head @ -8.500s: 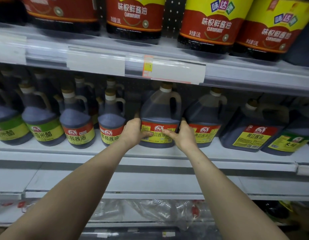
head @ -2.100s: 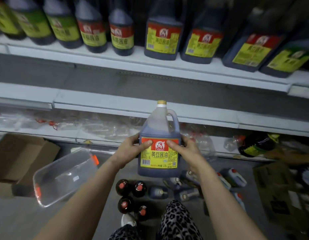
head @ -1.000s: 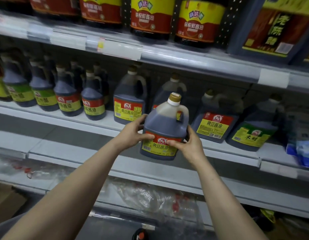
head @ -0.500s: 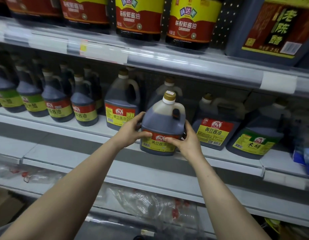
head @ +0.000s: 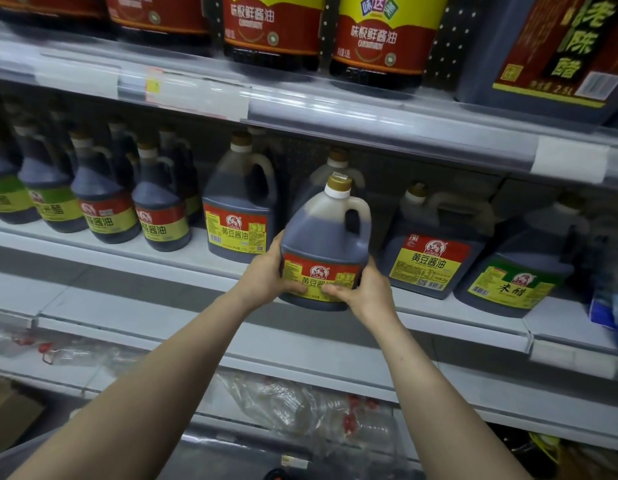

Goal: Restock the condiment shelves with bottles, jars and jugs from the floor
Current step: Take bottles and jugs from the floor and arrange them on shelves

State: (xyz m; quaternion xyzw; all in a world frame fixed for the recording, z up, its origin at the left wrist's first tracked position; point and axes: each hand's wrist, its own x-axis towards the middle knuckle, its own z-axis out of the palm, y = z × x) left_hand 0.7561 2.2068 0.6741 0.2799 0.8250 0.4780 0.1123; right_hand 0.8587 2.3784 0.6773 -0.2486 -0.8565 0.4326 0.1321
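A dark soy sauce jug [head: 326,237] with a gold cap, a handle and a red-and-yellow label is held upright at the front edge of the middle shelf [head: 155,252]. My left hand [head: 266,275] grips its left side, thumb across the label. My right hand [head: 364,292] grips its lower right corner. The jug's base sits at the shelf lip; whether it rests on the shelf I cannot tell. It stands in a gap between a matching jug [head: 238,220] on the left and another [head: 432,251] on the right. A further jug [head: 335,171] shows behind it.
Smaller dark bottles [head: 103,206] fill the shelf's left part. A green-labelled vinegar jug [head: 518,271] stands at the right. Big red-labelled jugs [head: 380,39] line the upper shelf. Crumpled clear plastic [head: 300,403] lies on the lowest shelf.
Both hands lifted the jug from low above the floor up to the middle shelf and moved it forward into the gap between the two matching jugs.
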